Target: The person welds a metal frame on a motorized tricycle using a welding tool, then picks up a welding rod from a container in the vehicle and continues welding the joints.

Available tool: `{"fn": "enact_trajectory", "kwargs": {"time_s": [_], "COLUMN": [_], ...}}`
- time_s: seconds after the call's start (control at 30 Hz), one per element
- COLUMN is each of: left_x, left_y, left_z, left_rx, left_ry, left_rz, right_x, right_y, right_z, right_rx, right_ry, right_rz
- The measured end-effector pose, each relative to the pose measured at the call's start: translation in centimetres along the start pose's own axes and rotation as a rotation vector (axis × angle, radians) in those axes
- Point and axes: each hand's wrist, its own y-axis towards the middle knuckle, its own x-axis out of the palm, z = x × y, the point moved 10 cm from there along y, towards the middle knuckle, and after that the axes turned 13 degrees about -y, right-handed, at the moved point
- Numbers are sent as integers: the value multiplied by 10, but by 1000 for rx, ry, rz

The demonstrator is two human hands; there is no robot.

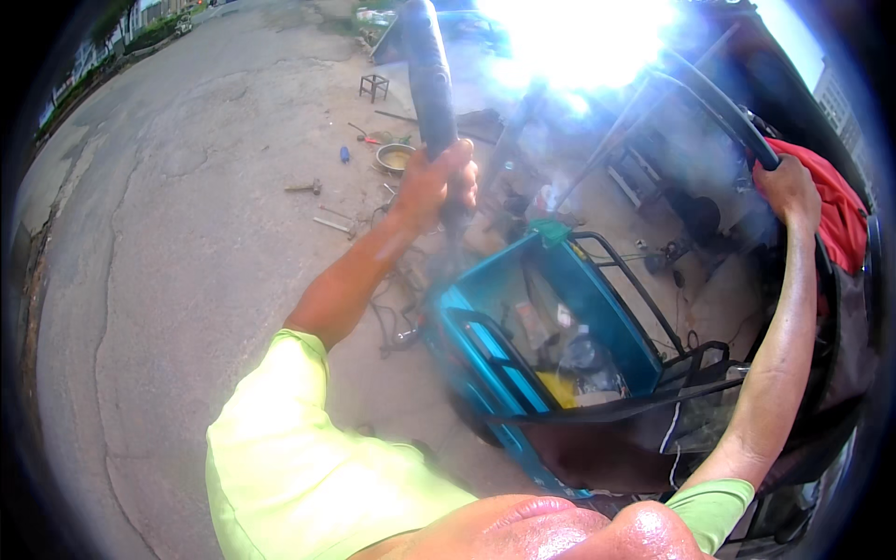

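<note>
My left hand (437,187) is closed round a thick, dark, tube-shaped thing (429,79) that rises past the upper edge; its kind does not show. At the right, my right hand (789,191) grips the end of a black rod-like bar (723,112), which runs up and left toward a blinding white-blue welding arc (583,37). Glare and smoke hide the arc's tip and the work around it. Below and between my arms stands a teal open cargo box (593,280) of a small vehicle, holding a clear plastic bottle (583,353) and a yellow item (558,387).
Black metal rails (630,280) edge the cargo box. Red cloth (826,191) hangs beside my right hand. On the pavement to the left lie a hammer (303,188), a round basin (396,149), a blue object (344,154) and cables (397,331). A small metal stool (373,88) stands farther off.
</note>
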Motion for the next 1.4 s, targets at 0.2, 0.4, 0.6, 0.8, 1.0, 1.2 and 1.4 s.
{"fn": "enact_trajectory", "kwargs": {"time_s": [0.2,0.4,0.6,0.8,1.0,1.2,1.4], "left_x": [6,10,29,21,18,14,9], "left_y": [-4,-13,-24,-17,-16,-12,-6], "left_z": [1,32,43,37,37,34,25], "left_rx": [-33,299,456,375,356,356,324], "left_ry": [-33,587,947,776,764,757,768], "left_rz": [-16,57,-4,27,53,63,83], "right_x": [-3,-3,-2,-3,-2,-6,-7], "right_y": [-3,-4,-2,-3,-3,-5,-7], "right_z": [-1,1,-1,0,-1,-1,-1], "right_rx": [-8,5,-4,-5,-8,-7,16], "right_ry": [-11,20,5,-14,-14,-18,-20], "right_rz": [-6,-15,-17,-12,-13,-9,-7]}}
